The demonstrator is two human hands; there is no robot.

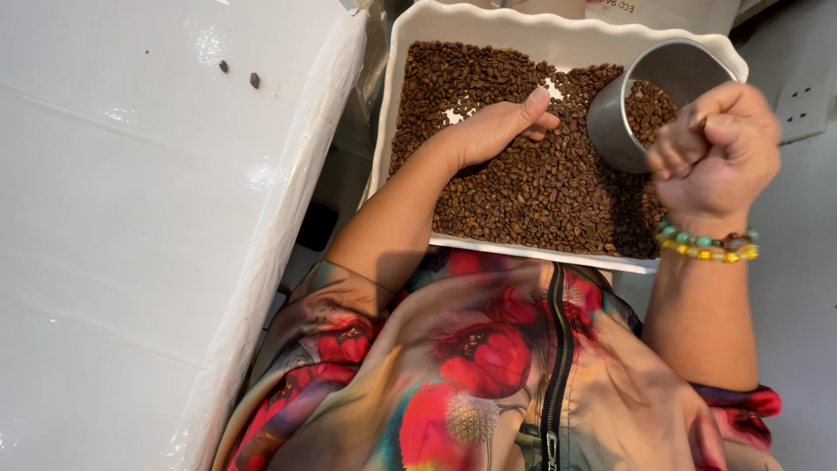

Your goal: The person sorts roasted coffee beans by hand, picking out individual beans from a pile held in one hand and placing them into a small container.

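While the right hand (715, 153) stays out of the beans, its fingers closed on a tilted metal cup (649, 100) partly filled, the left hand (497, 131) lies loosely open on beans (540, 187) covering most of the white tray (410, 52).

bright, even light from above, and the white tabletop (131, 218) throws glare in small shiny patches. soft shadow falls under the left forearm onto the coffee beans (540, 192). the right hand (719, 153) is slightly smeared by motion blur; beans stay sharp. edges bend a little, wide-lens style.
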